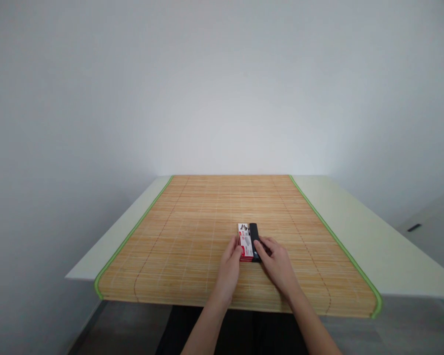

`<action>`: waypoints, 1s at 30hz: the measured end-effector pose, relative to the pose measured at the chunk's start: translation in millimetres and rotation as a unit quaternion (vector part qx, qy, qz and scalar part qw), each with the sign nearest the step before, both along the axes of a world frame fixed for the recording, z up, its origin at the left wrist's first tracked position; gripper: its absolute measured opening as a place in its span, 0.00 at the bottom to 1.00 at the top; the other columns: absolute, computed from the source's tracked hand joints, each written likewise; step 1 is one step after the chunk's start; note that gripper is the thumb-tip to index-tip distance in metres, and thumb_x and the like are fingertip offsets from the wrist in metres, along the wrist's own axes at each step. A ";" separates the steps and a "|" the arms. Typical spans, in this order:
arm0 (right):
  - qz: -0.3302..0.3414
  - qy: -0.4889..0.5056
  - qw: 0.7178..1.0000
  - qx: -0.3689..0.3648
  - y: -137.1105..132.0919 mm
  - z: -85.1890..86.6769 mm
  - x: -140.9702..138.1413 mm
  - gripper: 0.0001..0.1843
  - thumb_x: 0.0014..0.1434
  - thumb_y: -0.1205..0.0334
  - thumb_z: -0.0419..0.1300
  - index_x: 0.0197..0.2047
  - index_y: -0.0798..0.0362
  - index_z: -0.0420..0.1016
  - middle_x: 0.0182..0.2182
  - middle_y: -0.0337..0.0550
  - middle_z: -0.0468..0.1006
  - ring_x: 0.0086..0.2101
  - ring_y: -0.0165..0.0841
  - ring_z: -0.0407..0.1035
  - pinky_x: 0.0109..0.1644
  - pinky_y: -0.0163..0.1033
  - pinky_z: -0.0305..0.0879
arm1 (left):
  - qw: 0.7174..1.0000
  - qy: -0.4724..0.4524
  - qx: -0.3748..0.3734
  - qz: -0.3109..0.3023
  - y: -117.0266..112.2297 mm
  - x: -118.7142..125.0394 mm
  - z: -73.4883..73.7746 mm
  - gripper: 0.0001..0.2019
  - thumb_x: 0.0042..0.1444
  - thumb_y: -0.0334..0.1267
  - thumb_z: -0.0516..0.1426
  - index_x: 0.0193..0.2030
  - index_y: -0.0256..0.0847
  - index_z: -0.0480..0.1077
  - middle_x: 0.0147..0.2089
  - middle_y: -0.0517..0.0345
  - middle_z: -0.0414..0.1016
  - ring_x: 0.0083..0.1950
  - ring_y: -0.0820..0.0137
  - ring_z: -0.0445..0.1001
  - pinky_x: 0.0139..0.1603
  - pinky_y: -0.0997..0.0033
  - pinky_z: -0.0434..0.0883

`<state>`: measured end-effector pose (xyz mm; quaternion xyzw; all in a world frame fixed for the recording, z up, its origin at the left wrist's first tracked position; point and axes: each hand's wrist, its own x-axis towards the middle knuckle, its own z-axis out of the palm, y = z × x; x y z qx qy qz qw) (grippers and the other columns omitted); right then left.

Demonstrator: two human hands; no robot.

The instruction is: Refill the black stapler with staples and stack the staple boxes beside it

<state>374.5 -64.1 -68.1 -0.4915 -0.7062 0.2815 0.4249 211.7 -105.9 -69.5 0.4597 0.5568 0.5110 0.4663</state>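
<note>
A red and white staple box lies on the bamboo mat, with a small stapler picture printed at its far end. Red layers show along its near edge, so it may be more than one box. Against its right side lies a long black stapler. My left hand grips the box from the left, thumb on its near corner. From the right, my right hand holds the stapler, thumb on top and fingers along its outer side. The undersides of both things are hidden.
The mat has green edging and hangs over the near edge of a white table. A pale wall stands behind the table. At the far right is a white panel with a dark handle.
</note>
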 end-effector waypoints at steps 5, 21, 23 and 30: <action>-0.004 -0.001 1.000 -0.007 0.7 1.1 -0.4 0.26 0.70 0.42 0.53 0.51 0.52 0.83 0.39 0.51 0.82 0.37 0.42 0.75 0.45 0.45 0.71 | 0.992 0.111 0.027 0.052 -15.7 -11.1 11.1 0.25 0.66 0.53 0.56 0.62 0.40 0.72 0.64 0.45 0.74 0.62 0.56 0.74 0.65 0.55 0.70; 0.008 0.010 1.000 -0.021 1.0 -1.8 1.0 0.25 0.70 0.42 0.53 0.51 0.52 0.83 0.42 0.51 0.83 0.40 0.43 0.77 0.47 0.46 0.72 | 0.964 0.259 0.061 -0.004 -25.4 -9.9 18.0 0.16 0.67 0.42 0.54 0.55 0.48 0.78 0.50 0.50 0.78 0.53 0.56 0.74 0.56 0.58 0.69; 0.012 0.012 1.000 -0.025 1.5 -2.4 0.9 0.25 0.70 0.43 0.54 0.51 0.52 0.83 0.41 0.50 0.84 0.41 0.44 0.77 0.49 0.46 0.72 | 0.962 0.266 0.060 -0.002 -26.0 -9.0 16.2 0.16 0.67 0.43 0.53 0.55 0.47 0.78 0.50 0.49 0.77 0.52 0.56 0.74 0.56 0.57 0.68; -0.011 0.031 0.999 -0.018 1.1 -2.9 0.8 0.26 0.70 0.43 0.53 0.55 0.51 0.81 0.47 0.52 0.83 0.44 0.44 0.77 0.50 0.48 0.72 | 0.981 0.192 0.017 0.015 -24.7 -17.5 5.3 0.35 0.55 0.48 0.66 0.68 0.42 0.66 0.68 0.41 0.69 0.69 0.47 0.65 0.70 0.48 0.60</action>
